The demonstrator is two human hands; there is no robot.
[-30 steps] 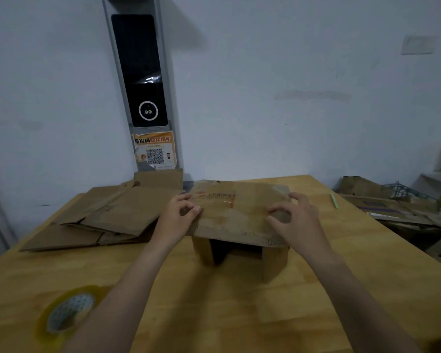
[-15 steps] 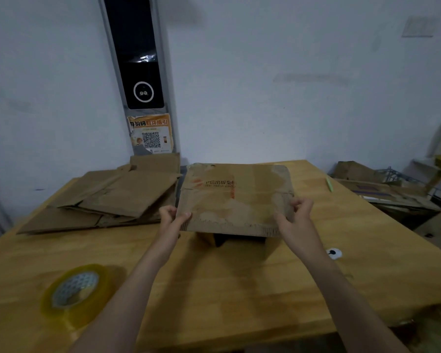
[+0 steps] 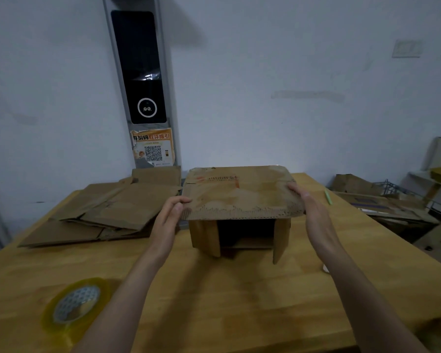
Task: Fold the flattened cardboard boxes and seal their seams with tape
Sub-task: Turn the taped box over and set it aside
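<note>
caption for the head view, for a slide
Left hand and right hand grip the top panel of a half-folded box on the table, flat boxes and tape roll at left.

We list a brown box [image 3: 239,194] with red-orange print. We note yellow tape [image 3: 74,305] with a honeycomb-patterned core, and a honey-toned, wood-grained table [image 3: 239,301].

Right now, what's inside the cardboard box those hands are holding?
The brown cardboard box is open in front: only a dark hollow and a strip of cardboard floor show. Its top panel and shadow hide the rest.
</note>
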